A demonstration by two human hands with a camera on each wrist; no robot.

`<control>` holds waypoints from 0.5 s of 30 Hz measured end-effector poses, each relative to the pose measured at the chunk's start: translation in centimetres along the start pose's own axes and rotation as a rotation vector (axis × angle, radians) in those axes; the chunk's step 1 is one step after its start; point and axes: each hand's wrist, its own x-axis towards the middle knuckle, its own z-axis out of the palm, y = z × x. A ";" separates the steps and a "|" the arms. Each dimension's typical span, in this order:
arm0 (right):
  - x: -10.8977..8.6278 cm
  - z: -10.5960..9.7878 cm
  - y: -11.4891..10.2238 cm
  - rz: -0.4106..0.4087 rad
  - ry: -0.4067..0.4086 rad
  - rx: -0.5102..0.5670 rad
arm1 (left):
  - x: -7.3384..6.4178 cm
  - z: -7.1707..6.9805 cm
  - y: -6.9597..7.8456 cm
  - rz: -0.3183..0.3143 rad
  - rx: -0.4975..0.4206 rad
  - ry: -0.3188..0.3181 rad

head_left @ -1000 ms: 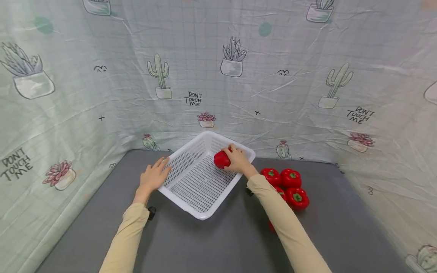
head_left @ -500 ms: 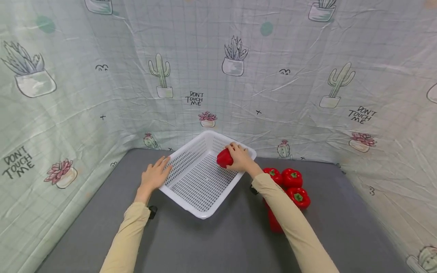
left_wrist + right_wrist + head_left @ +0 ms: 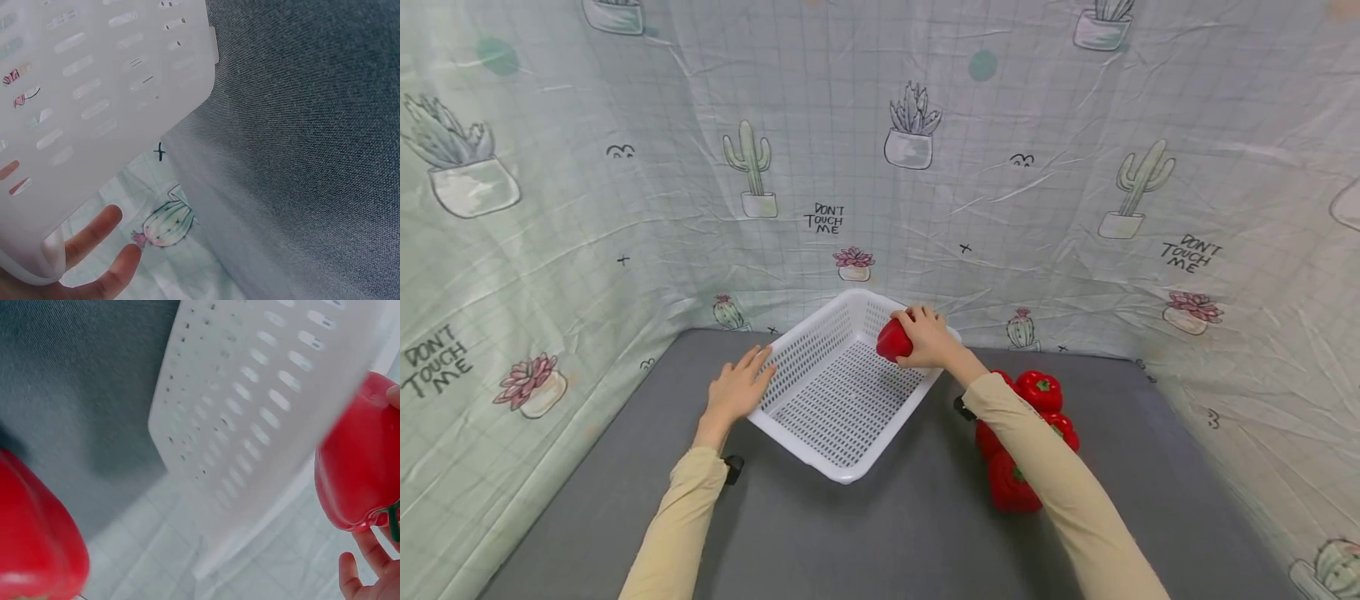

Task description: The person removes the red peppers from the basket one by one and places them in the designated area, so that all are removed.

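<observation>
My right hand (image 3: 928, 337) grips a red bell pepper (image 3: 893, 340) over the back right part of a white perforated basket (image 3: 805, 457). In the right wrist view, the held bell pepper (image 3: 362, 456) shows its green stem beyond the basket rim, fingers around it. At the basket's left rim, my left hand (image 3: 739, 385) holds on; its fingers (image 3: 100, 234) reach past the rim in the left wrist view. Several more red bell peppers (image 3: 1039, 390) stand grouped to the right of the basket, partly hidden by my right sleeve.
The grey tabletop (image 3: 850, 542) carries the basket and peppers. Behind and at both sides hangs a pale curtain (image 3: 1000, 208) printed with cacti. A red pepper (image 3: 37, 537) stands outside the basket, close to the right wrist camera.
My right hand and the held bell pepper have shifted slightly right and up. The right forearm has swung rightward, uncovering the nearest pepper of the group. The left hand and basket stay put.
</observation>
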 end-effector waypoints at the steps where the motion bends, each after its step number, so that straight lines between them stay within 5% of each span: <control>1: 0.0 -0.3 -0.1 -0.010 0.007 -0.006 | 0.0 0.0 0.0 0.001 0.001 0.001; 15: -1.6 -4.0 -1.1 -0.108 0.076 -0.021 | -0.1 0.0 0.0 0.006 -0.015 0.008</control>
